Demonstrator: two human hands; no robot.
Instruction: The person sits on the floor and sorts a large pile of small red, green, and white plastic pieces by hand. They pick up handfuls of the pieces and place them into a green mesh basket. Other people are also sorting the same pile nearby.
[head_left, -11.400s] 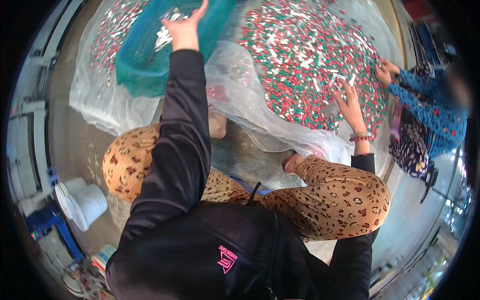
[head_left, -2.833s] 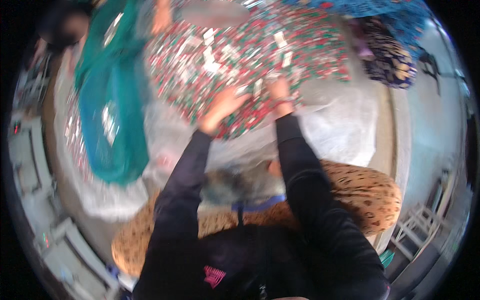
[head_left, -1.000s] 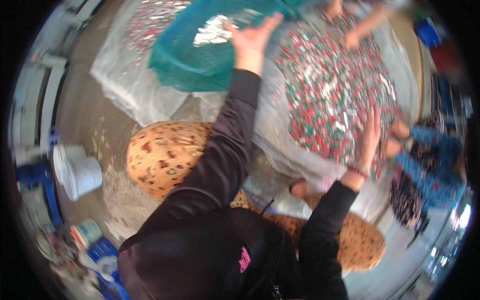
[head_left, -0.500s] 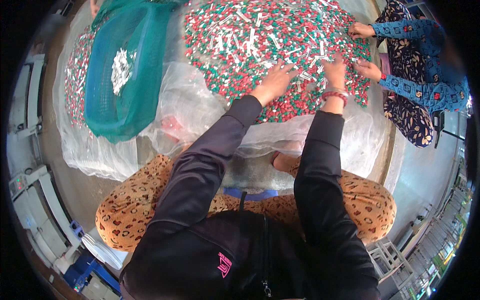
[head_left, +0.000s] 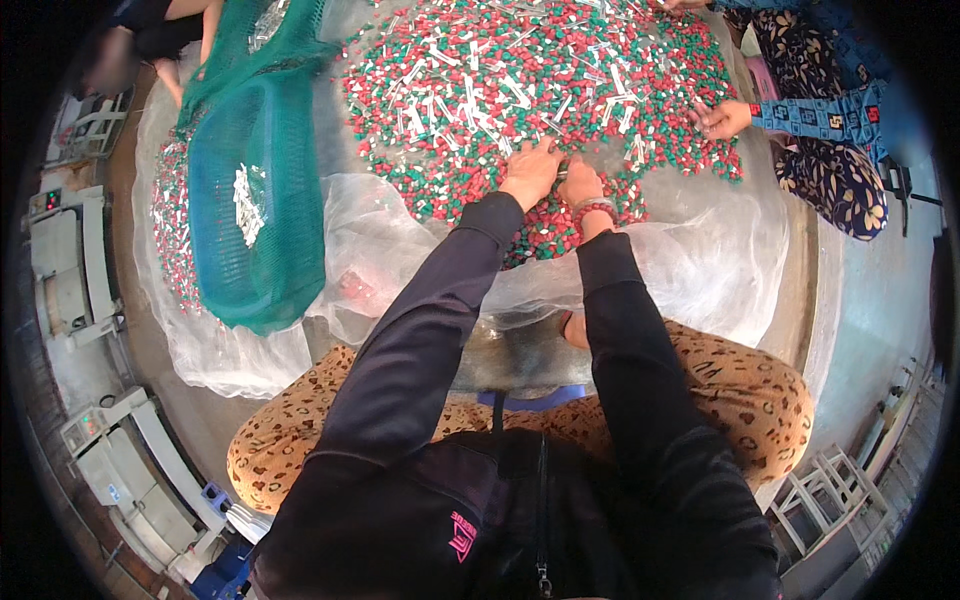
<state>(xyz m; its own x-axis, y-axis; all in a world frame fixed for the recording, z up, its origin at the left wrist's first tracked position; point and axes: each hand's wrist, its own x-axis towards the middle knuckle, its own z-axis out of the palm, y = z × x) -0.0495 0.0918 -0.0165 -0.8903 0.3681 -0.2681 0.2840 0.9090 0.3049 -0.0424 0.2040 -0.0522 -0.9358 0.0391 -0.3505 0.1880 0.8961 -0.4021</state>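
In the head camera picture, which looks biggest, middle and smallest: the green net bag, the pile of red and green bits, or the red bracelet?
1. Pile of red and green bits
2. Green net bag, clearly smaller than the pile here
3. Red bracelet, tiny, on the right wrist

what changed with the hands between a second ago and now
The left hand left the green net bag and came down onto the pile of red, green and white pieces, close beside the right hand. Whether either holds any piece is unclear. The pile, the clear plastic sheet and the bag lie as before.
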